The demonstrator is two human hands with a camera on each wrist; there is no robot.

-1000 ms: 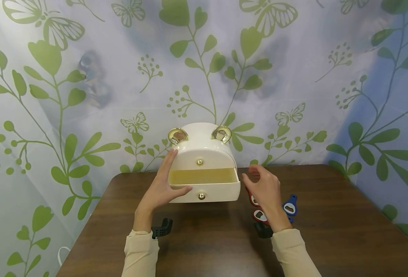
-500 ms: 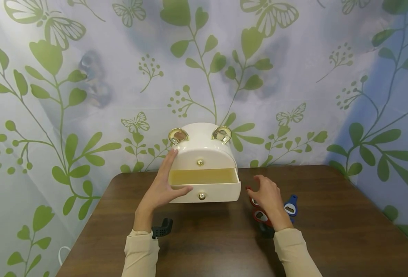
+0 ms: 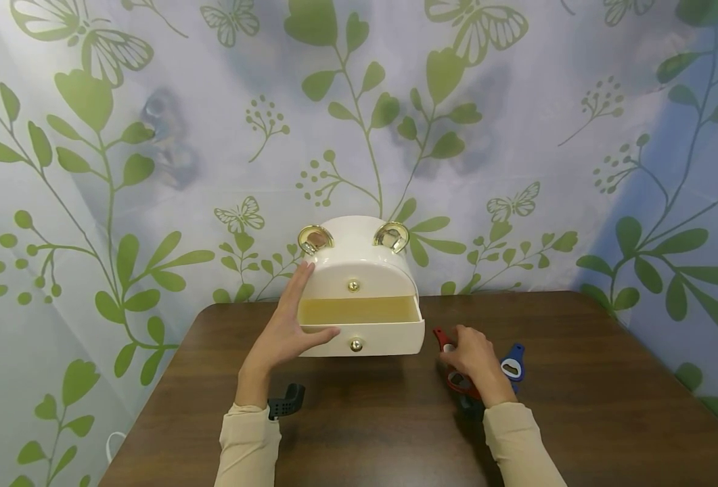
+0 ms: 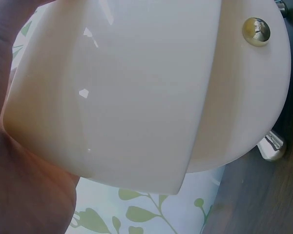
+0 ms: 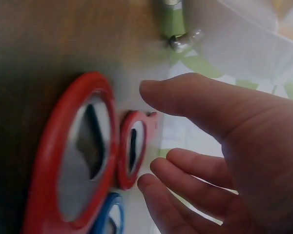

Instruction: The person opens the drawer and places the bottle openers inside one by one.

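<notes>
A white box with gold bear ears (image 3: 361,250) stands against the curtain. Its lower drawer (image 3: 389,338) is pulled out, showing a yellowish inside. My left hand (image 3: 276,338) rests along the box's left side, fingers extended and thumb lying over the drawer front. In the left wrist view, the drawer's glossy white surface (image 4: 136,97) lies against that hand. My right hand (image 3: 476,355) is low over the red bottle openers, thumb and fingers apart around the far red bottle opener (image 5: 123,163). A second red bottle opener (image 5: 44,170) lies nearer, partly hidden by my hand in the head view.
A blue bottle opener (image 3: 513,365) lies right of my right hand, with more blue showing beneath the wrist. A brown wooden table (image 3: 359,433) bears everything. Behind it hangs a leaf-and-butterfly patterned curtain (image 3: 359,155). Dark wrist mounts (image 3: 287,402) are worn on the arms.
My right hand has moved down and away from the drawer's right side, over the red bottle openers. The left hand and the drawer have stayed put.
</notes>
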